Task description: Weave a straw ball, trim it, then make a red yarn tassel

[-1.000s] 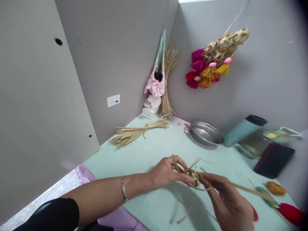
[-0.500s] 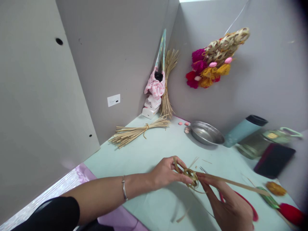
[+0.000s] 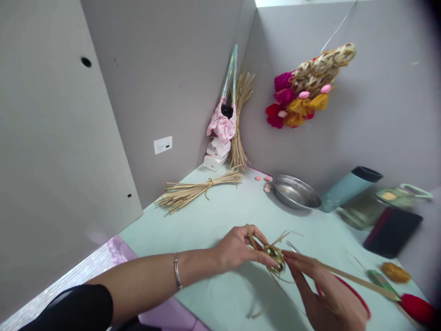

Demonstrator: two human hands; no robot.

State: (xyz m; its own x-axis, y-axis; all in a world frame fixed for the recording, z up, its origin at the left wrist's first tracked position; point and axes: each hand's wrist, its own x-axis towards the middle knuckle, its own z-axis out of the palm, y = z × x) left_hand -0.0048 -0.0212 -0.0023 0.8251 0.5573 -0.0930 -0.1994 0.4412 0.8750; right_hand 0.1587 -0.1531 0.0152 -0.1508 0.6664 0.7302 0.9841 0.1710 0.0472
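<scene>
My left grip (image 3: 239, 248) pinches a woven ball (image 3: 279, 258); my right grip (image 3: 325, 289), towards four o'clock, a strip (image 3: 354, 276): likely weaving, calling for careful threading next.

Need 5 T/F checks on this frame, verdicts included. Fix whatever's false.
1. The left hand holds a small woven piece. True.
2. The bangle is on the right wrist. False: the bangle is on the left wrist.
3. A tied straw bundle lies on the table. True.
4. The tasselled hanging lies in the steel bowl. False: the tasselled hanging hangs by the wall, above the table.
5. The dark flat device is left of the steel bowl in the picture. False: the dark flat device is to the right of the steel bowl.
</scene>
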